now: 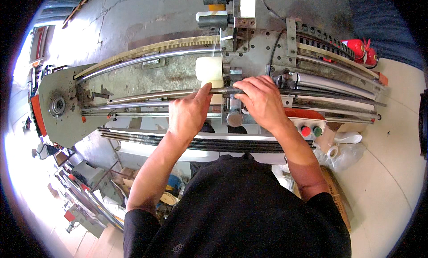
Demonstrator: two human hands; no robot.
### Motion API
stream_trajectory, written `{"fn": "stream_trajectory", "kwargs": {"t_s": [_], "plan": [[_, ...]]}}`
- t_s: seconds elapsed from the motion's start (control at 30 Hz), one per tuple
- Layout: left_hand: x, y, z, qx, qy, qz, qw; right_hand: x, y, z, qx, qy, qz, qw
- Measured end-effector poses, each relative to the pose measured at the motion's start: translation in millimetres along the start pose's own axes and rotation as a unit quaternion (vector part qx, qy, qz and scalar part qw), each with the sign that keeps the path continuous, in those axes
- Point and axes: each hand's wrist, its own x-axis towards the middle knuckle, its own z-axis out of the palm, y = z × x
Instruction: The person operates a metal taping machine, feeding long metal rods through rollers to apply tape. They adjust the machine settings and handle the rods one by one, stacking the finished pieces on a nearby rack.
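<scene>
Two hands (188, 115) on one rod (156, 95)

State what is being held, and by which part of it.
A long, thin, dark metallic rod, held partway along its length by the left grip and right grip.

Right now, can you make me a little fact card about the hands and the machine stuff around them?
Left hand: touching a long, thin metal rod
Right hand: fingers curled over the same rod
Just beyond left hand: smooth, cream-white cylinder
Right side: round red button, round green button
Lower in view: long, dark, thin bars
Far right: red fire extinguishers
</scene>
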Motion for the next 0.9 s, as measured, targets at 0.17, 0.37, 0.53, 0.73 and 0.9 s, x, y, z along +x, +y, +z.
{"fn": "stream_trajectory", "kwargs": {"t_s": [0.17,0.37,0.53,0.73,0.9], "plan": [[31.4,-23.4,-13.7,0.029,0.077,0.186,0.979,-1.4,1.7,1.6,0.018,0.027,-0.017,0.999],[61.3,-26.4,-30.7,-0.144,-0.275,0.019,0.950,-3.3,-0.3,3.7,0.005,0.047,-0.019,0.999],[70.4,-23.1,-41.2,-0.246,-0.330,-0.021,0.911,-6.0,0.5,10.3,-0.014,0.090,-0.025,0.996],[56.4,-13.5,-34.7,-0.086,-0.234,0.055,0.967,-6.9,3.7,18.1,-0.097,0.089,-0.005,0.991],[45.3,-3.7,-22.9,-0.020,-0.139,0.011,0.990,-8.2,10.5,-3.1,-0.094,-0.080,0.051,0.991]]}}
